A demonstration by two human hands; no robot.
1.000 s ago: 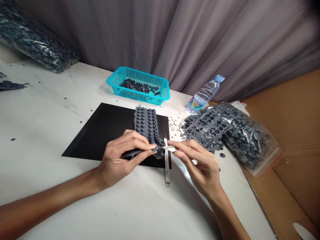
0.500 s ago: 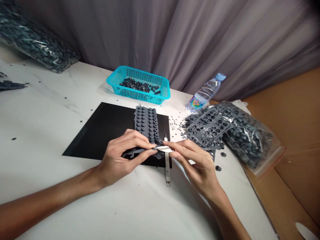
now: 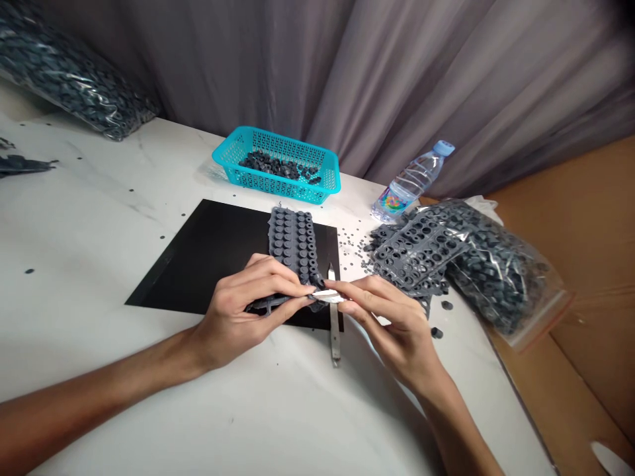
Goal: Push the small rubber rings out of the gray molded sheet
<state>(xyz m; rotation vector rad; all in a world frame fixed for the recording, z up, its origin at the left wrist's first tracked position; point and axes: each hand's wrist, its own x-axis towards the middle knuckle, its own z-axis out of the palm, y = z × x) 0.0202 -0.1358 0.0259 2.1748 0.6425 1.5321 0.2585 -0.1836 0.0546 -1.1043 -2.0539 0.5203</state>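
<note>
Studded grey sheet (image 3: 292,241): on black mat (image 3: 198,251); probably light, rubbery, flexible; best pinched at its edge.
Left hand (image 3: 253,301): pinching the sheet's near end.
Right hand (image 3: 391,314): grasping pale slim tool (image 3: 328,297).

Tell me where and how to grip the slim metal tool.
Pinch the slim metal tool by its blunt near end, probably best from the near side. That end juts past the black mat, while the far end tapers to a point and the white piece in the right hand crosses its middle in view.
</note>
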